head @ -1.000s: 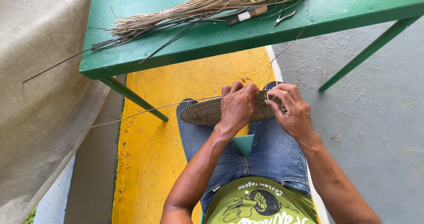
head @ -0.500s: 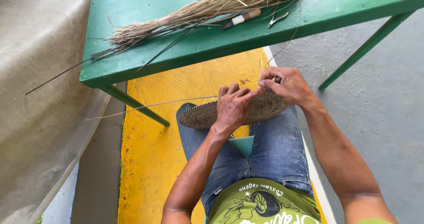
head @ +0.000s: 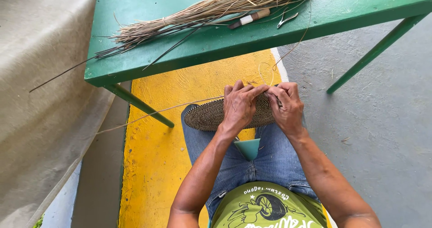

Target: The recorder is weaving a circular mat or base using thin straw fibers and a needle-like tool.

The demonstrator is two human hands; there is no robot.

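- Currently: person seated, head view looks down on both hands at a flat woven disc (head: 211,114) resting across the lap on blue jeans (head: 270,160).
- Disc is dark-and-tan coiled weave, lying roughly flat, its left part visible, middle and right part hidden under the hands.
- Left hand (head: 240,106) lies on top of the disc, fingers curled and closed down over its far edge, gripping it.
- Right hand (head: 285,106) sits just beside the left, touching it at the fingertips; fingers bent and pinched in at the disc's right edge. Exactly what it pinches is hidden; looks like a thin fibre strand (head: 294,43) that rises from there in a loop up over the surface edge.
- Another long pale strand (head: 153,115) runs out left from the disc, over the yellow floor strip (head: 153,165).
- Green surface (head: 216,48) stands just ahead of the knees, well above the disc.
- On it: a bundle of dried grass fibres (head: 211,10), tied near one end, dark tips fanning out left past the edge.
- Near the bundle: a tool with a wrapped handle (head: 250,18) and small metal snips (head: 287,19) just right of it.
- Small teal piece (head: 248,148) sits between the thighs, below the disc.
- Grey tarp (head: 40,97) at left; grey concrete floor (head: 382,133) at right.
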